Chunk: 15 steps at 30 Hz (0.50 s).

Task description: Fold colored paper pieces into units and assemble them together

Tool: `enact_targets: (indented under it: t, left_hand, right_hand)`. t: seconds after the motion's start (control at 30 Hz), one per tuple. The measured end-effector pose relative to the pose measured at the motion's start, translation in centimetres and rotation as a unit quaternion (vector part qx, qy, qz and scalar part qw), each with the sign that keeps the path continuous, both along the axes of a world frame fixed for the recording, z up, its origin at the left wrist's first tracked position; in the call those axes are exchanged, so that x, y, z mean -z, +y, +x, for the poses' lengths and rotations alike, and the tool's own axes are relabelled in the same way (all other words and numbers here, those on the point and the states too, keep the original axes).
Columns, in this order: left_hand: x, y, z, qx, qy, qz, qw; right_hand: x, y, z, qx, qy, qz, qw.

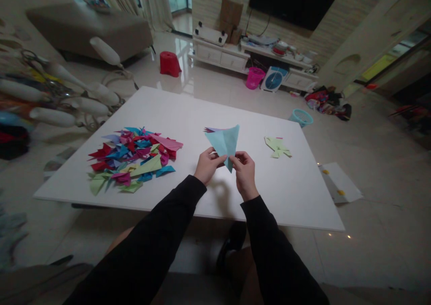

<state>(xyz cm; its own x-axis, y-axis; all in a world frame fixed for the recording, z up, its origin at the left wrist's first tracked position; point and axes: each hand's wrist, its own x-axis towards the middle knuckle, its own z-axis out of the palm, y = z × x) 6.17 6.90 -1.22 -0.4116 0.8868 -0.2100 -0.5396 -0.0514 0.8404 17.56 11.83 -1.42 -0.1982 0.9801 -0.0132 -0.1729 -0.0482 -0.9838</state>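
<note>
A light blue folded paper is held up above the table, its narrow point downward and its wide end away from me. Purple and dark layers of paper show at its upper left edge; what they belong to is hard to make out. My left hand pinches the paper's lower left side between thumb and fingers. My right hand pinches the lower right side, close to the point. To the left lies a heap of colourful folded paper pieces. On the right rests a light green folded paper piece.
The white table reaches out to both sides. Beyond it stand a red stool, a pink bin and a blue fan. A light blue basket is by the right corner, and lamp arms hang at the left.
</note>
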Motion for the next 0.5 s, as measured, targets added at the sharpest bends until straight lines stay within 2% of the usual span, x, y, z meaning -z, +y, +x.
enact_targets:
  t: [0.27,0.5]
  left_hand:
    - [0.3,-0.1,0.0,-0.028,0.046,-0.027,0.998]
    - [0.0,-0.4,-0.2,-0.029,0.015,-0.023,0.999]
  right_hand:
    - [-0.3,-0.2,0.0,0.002,-0.033,0.008,0.999]
    - [-0.7,-0.9,0.2,-0.064,-0.063,0.03,0.995]
